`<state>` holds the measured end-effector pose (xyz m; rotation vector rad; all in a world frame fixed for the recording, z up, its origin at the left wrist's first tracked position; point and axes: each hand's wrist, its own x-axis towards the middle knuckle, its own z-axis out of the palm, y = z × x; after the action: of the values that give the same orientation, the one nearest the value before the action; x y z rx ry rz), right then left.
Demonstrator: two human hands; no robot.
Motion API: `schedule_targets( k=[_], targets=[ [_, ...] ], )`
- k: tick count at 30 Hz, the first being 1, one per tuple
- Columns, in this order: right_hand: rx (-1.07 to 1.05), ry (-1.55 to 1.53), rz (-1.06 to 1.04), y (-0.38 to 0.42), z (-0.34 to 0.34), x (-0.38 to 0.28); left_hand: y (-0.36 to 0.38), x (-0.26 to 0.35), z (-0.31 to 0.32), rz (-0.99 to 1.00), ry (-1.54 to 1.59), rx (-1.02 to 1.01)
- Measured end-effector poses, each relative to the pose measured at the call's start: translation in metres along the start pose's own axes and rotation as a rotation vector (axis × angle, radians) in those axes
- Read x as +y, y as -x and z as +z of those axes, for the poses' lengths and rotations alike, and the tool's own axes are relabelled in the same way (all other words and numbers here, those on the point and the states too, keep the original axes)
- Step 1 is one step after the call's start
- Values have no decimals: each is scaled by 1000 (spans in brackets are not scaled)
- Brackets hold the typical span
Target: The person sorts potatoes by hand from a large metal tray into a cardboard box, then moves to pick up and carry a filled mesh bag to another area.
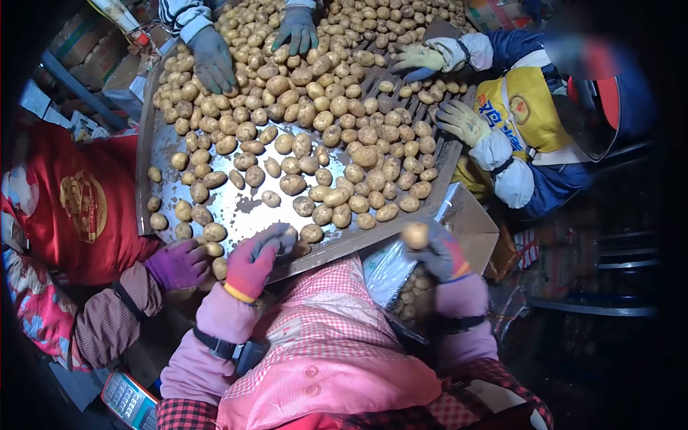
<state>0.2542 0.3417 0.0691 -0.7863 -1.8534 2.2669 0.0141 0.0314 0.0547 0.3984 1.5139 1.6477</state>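
Right hand [438, 252] grips a potato [416, 234]; left hand [252, 259] cups another, mostly hidden, at the tray [161, 154].

We count 7 gloved hands: our own 2, left [254, 261] and right [438, 252], plus 1 purple glove [177, 265] beside us, 2 grey gloves [213, 59] at the far end and 2 yellow-green gloves [462, 122] opp. us. 1 metal sorting table [236, 211], 1 lined box [469, 226], 1 calculator [129, 398]. Potatoes [292, 184]: well over 100, too many for an exact no.; 1 potato [416, 234] in our right hand.
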Motion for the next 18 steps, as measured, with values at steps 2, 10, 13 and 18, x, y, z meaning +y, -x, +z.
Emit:
schedule_targets(
  k=[2, 10, 13, 18],
  targets=[
    [325, 125, 251, 22, -75, 20, 19, -12, -15, -31, -109, -137],
    [331, 832, -244, -133, 12, -12, 62, -14, -14, -386, -987, -248],
    [320, 911, -103, -204, 54, 8, 76, -57, -30, -96, -777, -241],
    [97, 542, -176, -226, 185, 66, 67, -38, -12, 7, -590, -237]
  ],
)
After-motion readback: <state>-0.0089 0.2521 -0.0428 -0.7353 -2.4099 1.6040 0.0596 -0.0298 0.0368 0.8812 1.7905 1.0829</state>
